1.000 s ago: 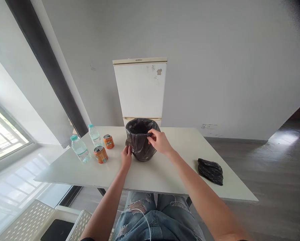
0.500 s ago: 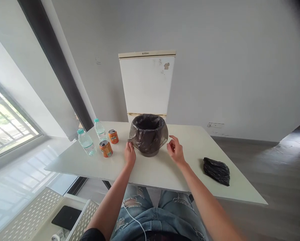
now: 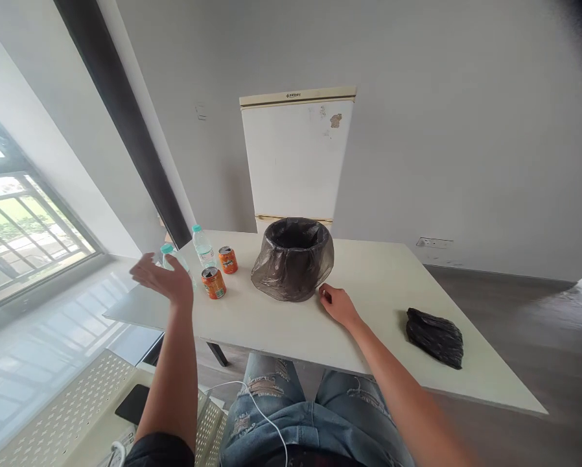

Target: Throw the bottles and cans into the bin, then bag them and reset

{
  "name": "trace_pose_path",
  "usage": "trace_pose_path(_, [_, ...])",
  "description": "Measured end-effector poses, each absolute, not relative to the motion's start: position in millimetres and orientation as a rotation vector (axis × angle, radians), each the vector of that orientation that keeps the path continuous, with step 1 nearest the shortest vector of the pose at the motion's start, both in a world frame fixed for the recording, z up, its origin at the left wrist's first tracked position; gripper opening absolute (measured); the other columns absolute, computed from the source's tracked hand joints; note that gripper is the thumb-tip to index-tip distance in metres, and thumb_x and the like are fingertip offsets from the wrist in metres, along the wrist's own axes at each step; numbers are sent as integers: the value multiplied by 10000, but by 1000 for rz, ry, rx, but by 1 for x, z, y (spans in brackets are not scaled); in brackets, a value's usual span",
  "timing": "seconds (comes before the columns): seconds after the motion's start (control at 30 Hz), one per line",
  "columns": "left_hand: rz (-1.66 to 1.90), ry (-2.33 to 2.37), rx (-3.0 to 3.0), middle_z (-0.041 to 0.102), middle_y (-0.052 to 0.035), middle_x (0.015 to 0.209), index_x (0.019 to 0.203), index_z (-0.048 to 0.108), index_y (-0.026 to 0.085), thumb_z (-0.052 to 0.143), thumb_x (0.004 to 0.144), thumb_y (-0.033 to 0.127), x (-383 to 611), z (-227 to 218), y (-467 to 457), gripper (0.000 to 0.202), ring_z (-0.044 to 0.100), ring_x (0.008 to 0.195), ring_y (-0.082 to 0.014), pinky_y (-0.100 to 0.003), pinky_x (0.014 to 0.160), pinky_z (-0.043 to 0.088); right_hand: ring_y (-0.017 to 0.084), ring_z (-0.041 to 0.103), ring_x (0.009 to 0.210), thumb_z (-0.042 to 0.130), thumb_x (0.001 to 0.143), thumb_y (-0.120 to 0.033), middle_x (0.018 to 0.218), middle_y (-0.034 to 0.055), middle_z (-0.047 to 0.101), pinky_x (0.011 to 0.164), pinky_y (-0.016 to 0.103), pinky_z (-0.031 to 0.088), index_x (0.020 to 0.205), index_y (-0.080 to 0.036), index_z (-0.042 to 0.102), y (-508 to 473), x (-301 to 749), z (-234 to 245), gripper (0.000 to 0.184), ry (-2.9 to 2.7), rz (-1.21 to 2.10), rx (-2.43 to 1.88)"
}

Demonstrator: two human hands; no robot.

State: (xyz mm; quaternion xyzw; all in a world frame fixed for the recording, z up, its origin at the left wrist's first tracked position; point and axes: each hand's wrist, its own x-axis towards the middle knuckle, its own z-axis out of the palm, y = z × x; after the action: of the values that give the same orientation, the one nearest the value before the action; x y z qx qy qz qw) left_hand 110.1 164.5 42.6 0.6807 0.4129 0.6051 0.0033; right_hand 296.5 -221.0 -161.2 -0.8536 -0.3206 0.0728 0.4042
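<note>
A small bin lined with a dark plastic bag (image 3: 293,259) stands on the white table (image 3: 369,311). My right hand (image 3: 337,303) rests on the table just right of the bin, fingers loosely curled and holding nothing. My left hand (image 3: 162,279) hangs in the air at the table's left end, fingers spread and empty, right in front of a water bottle (image 3: 170,257). A second water bottle (image 3: 203,246) and two orange cans (image 3: 214,283) (image 3: 227,259) stand between that hand and the bin.
A folded stack of black bags (image 3: 435,337) lies at the table's right. A white fridge (image 3: 298,162) stands behind the table against the wall. At lower left is a white perforated stool (image 3: 67,408) with a dark phone (image 3: 134,403) on it. A window is far left.
Both hands have let go of the bag on the bin. My left hand has swung left toward the bottles. My right hand has dropped onto the table. The view has shifted left.
</note>
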Motion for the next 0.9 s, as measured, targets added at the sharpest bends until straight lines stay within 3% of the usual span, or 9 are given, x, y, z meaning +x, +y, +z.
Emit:
trace_pose_path(0.1, [1712,1585,2084,437,-221,1515,1493,413,176,708,896,462,105,56,200,725,433,1422,-419,-628,1176,358,161,555,642,457,905,-176,723,-15,627,648,263,331,937,-235,578,-221,300,-164,138,-805,211,-2173])
trace_pose_path(0.17, [1520,1638,2144,318,-247,1627,1563,353,227,760,842,582,105,56,214,901,369,1484,-492,-698,1165,347,161,553,659,487,886,-171,745,-8,639,654,265,319,918,-234,584,-220,301,-165,120,-816,217,-2192])
trace_pose_path(0.23, [1359,1619,2209,301,-250,1657,1551,390,257,744,851,609,105,55,222,860,412,1467,-514,-710,1148,373,165,550,679,525,861,-167,753,-3,643,658,268,302,889,-232,590,-218,301,-166,95,-833,222,-2211])
trace_pose_path(0.33, [1272,1546,2275,566,-209,1475,1461,480,236,650,938,507,106,54,225,613,616,1285,-423,-602,1075,495,165,541,686,541,856,-172,759,-2,645,653,268,288,885,-233,593,-216,301,-168,85,-840,227,-2225])
trace_pose_path(0.43, [1235,1530,2337,712,-169,1287,1345,560,205,564,978,446,107,54,225,439,667,1201,-380,-545,1047,519,161,534,673,527,867,-179,751,-7,644,649,264,289,892,-235,590,-217,301,-167,88,-833,234,-2225])
trace_pose_path(0.8, [1107,1505,2412,718,-199,1320,1334,600,169,555,978,490,114,55,223,482,656,1246,-409,-565,1064,500,157,540,670,521,874,-172,794,9,678,639,262,298,894,-225,608,-219,297,-155,104,-835,259,-2237])
trace_pose_path(0.9, [1024,1518,2409,720,-209,1295,1231,630,162,608,941,490,113,60,218,438,636,1267,-433,-587,1072,491,159,548,674,515,875,-164,792,7,679,640,264,297,895,-227,610,-219,297,-156,115,-835,259,-2235])
